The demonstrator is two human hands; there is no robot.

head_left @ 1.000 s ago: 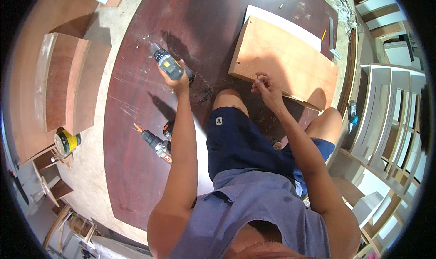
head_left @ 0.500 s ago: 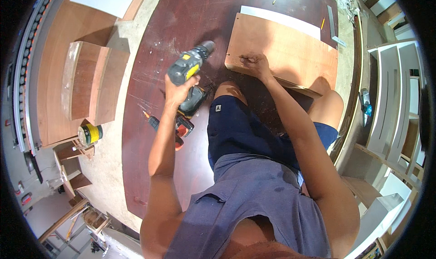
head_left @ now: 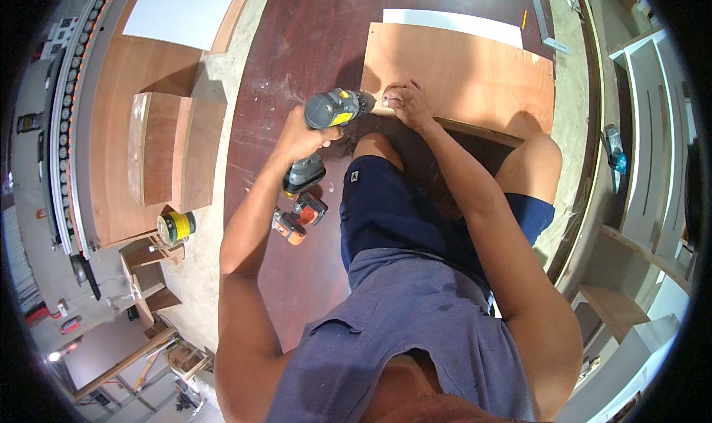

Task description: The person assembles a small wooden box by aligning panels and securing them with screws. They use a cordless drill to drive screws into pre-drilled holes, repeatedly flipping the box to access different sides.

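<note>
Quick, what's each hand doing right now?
Left hand: closed around the grip of the power drill.
Right hand: fingers curled at the wooden panel's near left corner; whether they hold something small cannot be told.

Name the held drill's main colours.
The drill is dark grey with yellow patches, clearest in the head view.

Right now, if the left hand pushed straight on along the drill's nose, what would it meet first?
Probably the near-left corner of the wooden panel, or the right hand close beside it. Depth is unclear, so whether the drill touches either can't be told.
</note>
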